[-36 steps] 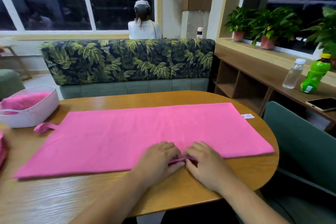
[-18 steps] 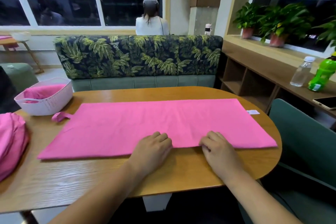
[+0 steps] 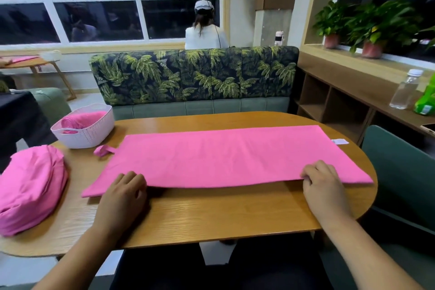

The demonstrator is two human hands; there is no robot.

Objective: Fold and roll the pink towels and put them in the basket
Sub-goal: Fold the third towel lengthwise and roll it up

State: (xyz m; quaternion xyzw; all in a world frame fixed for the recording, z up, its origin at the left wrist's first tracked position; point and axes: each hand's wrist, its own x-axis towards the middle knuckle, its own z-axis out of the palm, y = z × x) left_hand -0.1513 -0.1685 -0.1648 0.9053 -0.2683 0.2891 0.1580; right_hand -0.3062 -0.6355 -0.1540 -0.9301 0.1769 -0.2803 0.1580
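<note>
Hands have slid apart along the near edge of the flat pink towel [image 3: 223,155]: a second ago they sat knuckle to knuckle at its middle, and now the left hand [image 3: 122,192] is close to the towel's left end and the right hand [image 3: 323,186] close to its right end. Both hands have their fingers curled over the hem, apparently pinching it, with the edge between them lifted a little off the oval wooden surface [image 3: 223,214]. That spread grip looks like the set-up for the next fold, carrying the near edge away from the hands onto the far half.

Beyond the left hand, a small loop tab [image 3: 102,150] sticks out from the towel's far left corner, and past that stands the white perforated plastic basket [image 3: 87,133] with a rolled pink towel [image 3: 82,119] already in it. Left of the left hand lies a loose heap of pink towels [image 3: 30,192], waiting. So the job seems well short of done.
</note>
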